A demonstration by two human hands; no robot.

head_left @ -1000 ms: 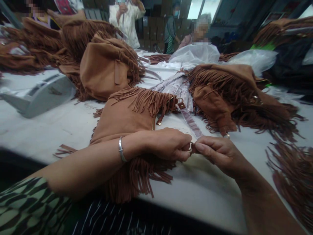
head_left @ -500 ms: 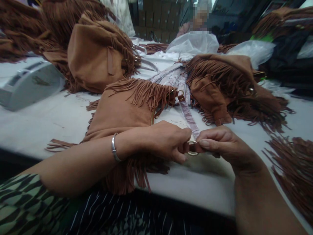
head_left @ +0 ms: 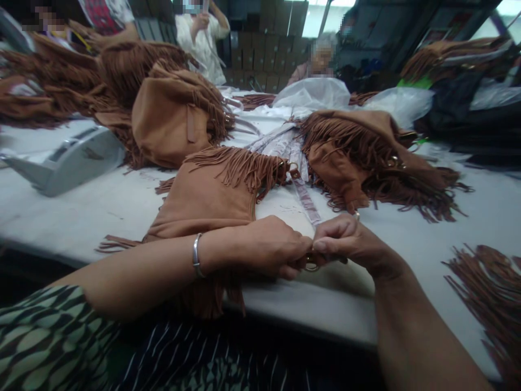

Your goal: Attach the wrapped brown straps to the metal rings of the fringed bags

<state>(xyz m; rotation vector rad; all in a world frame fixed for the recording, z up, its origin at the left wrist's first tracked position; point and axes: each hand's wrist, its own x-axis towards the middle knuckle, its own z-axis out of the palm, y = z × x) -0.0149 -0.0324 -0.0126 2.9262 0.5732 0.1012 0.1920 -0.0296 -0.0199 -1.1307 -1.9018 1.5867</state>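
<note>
A brown fringed suede bag (head_left: 211, 190) lies on the table in front of me, partly under my left forearm. My left hand (head_left: 277, 247) is closed at the bag's lower right, its fingertips against a small metal ring (head_left: 311, 263). Meeting it from the right, my right hand (head_left: 342, 236) pinches at the same ring and a bit of brown strap, mostly hidden by the fingers. A plastic-wrapped strap (head_left: 306, 202) runs from the bag's upper ring down to my hands.
More fringed bags stand at the left (head_left: 166, 119) and right (head_left: 345, 157). A grey tape dispenser (head_left: 81, 160) sits far left. Loose fringe (head_left: 484, 282) lies at the right edge. Clear plastic bags (head_left: 313, 93) and several people are across the table.
The view has tipped up, showing more people behind. My hands have come closer together, and the ring is now more covered by the fingers.
</note>
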